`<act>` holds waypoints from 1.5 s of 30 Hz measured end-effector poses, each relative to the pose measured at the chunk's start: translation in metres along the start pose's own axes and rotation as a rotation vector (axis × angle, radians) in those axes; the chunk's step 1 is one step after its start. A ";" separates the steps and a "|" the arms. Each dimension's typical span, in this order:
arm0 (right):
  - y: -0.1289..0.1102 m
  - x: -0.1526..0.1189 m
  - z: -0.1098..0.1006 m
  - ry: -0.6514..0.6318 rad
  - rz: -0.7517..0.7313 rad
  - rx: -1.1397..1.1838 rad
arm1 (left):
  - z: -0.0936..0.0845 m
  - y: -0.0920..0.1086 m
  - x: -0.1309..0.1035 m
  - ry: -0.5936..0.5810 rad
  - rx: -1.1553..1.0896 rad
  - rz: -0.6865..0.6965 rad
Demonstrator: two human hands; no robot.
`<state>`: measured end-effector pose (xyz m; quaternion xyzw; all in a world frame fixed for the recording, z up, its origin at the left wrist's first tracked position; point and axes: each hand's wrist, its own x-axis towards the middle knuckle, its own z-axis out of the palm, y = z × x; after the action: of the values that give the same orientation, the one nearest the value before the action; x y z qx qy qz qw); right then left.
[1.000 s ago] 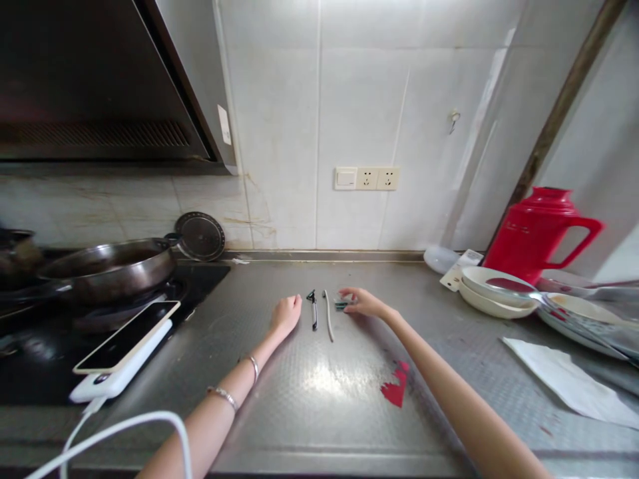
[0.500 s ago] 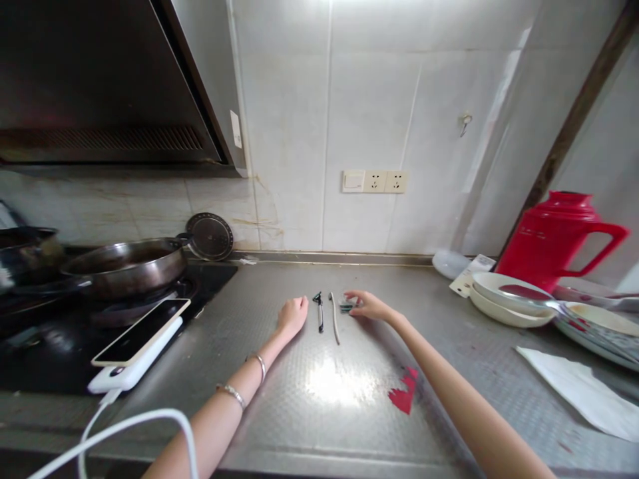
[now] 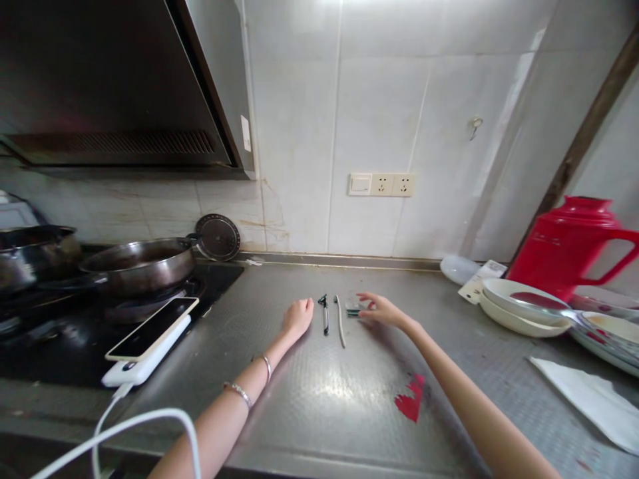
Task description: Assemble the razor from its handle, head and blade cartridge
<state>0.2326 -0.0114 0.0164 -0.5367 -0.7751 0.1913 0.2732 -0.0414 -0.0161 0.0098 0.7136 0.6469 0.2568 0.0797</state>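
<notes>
A kitchen: range hood (image 3: 120,80) over a cooktop (image 3: 64,352), 1 steel pan (image 3: 154,278), probably a pot (image 3: 50,258) far left

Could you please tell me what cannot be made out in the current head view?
In the head view:
Small clear item: partly covered by the right hand, too small to identify.
Left hand: its own back hides the palm.
White paper: cut off by the right edge.
White cable: cut off by the bottom edge.

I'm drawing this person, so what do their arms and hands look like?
The left arm is sleeveless as far as it shows, with two silvery bracelets: a plain-looking band nearer the wrist, a chunkier one farther up. The right arm shows no sleeve or bracelet. Neither hand wears a glove.
</notes>
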 end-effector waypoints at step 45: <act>0.061 -0.052 -0.025 0.236 0.206 -0.518 | -0.023 -0.068 0.023 -0.084 0.310 0.086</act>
<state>0.3071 -0.0386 -0.0114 -0.6830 -0.7023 -0.0496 0.1946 -0.1115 0.0112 0.0049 0.7545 0.6438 0.1269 -0.0153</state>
